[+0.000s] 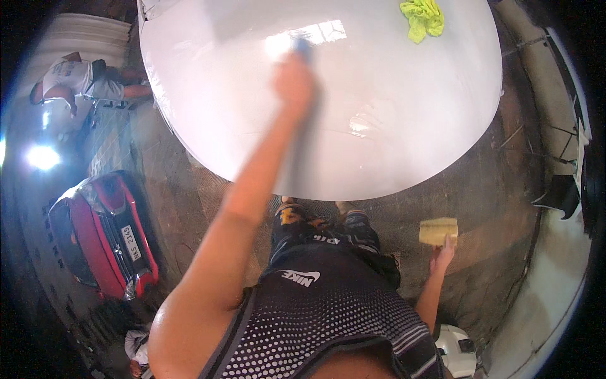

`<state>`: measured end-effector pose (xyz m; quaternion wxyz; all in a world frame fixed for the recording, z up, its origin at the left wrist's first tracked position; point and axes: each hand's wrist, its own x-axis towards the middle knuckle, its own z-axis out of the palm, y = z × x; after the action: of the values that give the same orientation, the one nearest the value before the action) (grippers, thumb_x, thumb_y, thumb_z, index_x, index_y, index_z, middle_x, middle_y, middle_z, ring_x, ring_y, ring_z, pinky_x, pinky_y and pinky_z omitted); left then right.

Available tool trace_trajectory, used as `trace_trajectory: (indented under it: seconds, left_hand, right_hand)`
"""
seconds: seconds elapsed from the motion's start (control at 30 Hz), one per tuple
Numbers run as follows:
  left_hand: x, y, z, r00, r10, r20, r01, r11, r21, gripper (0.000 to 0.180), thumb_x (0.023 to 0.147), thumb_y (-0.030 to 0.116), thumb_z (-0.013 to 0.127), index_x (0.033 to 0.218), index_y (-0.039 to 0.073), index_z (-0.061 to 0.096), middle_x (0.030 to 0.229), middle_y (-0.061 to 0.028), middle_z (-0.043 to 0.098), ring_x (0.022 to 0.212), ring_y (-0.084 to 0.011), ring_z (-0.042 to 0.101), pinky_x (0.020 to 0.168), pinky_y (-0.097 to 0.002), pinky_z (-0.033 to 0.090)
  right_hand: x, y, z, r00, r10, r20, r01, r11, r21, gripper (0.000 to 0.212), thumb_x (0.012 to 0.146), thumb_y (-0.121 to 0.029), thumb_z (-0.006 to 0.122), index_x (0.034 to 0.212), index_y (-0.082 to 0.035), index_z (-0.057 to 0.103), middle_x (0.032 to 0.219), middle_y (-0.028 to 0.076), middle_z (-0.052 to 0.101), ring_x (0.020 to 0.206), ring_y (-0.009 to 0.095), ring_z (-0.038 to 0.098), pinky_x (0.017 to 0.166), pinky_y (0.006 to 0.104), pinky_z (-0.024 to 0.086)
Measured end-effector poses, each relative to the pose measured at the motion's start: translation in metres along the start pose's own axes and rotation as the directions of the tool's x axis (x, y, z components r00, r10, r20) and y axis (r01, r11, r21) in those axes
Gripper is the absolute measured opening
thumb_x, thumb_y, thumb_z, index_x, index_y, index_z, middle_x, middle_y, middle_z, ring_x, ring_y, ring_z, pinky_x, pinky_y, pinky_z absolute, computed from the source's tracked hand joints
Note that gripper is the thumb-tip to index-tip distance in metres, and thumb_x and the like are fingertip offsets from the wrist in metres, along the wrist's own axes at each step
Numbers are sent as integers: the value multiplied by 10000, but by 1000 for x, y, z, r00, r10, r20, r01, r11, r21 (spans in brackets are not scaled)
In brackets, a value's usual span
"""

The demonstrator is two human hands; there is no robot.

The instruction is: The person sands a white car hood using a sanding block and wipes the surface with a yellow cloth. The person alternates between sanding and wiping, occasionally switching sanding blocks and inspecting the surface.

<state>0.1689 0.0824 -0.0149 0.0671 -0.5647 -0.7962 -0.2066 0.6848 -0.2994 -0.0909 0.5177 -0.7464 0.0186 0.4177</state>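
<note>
Stretched out over a glossy white car panel (233, 82), my left hand (295, 85) is closed, blurred by motion, on a small blue pad (300, 45). The pad appears to rest against the panel beside a bright reflection; its exact kind is too smeared to tell. Low at my right side, away from the panel, my right hand (443, 251) grips a yellow rectangular sponge (439, 232) by its lower edge. A crumpled yellow-green cloth (423, 19) lies on the far right part of the panel.
Brown, worn floor (480, 252) surrounds the panel's rounded near edge. A red car (110, 237) stands at the left. Another person (85, 79) bends toward the panel's far left side. Behind me at the lower right is a white object (456, 350). A pale wall runs along the right.
</note>
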Motion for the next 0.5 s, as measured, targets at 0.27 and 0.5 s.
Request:
trace_trajectory:
  seconds: [0.27, 0.5]
  left_hand:
    - [-108, 95, -42, 863, 494, 109, -419, 819, -392, 470, 837, 93, 667, 1286, -16, 577, 1119, -184, 588, 987, -359, 641, 815, -471, 548]
    - [-174, 37, -121, 938, 214, 273, 25, 745, -667, 483, 977, 188, 639, 1395, -29, 527, 1256, -257, 550, 1118, -424, 584, 977, -478, 483]
  right_hand:
    - [-68, -50, 188, 840, -124, 528, 54, 988, 146, 382, 1037, -221, 609, 1344, 1, 557, 1281, 110, 660, 1153, 228, 652, 958, 425, 525]
    - [-172, -51, 309, 530, 95, 843, -47, 995, -83, 434, 1049, -329, 602, 1345, -14, 574, 1231, 77, 680, 1088, 177, 671, 908, 344, 526]
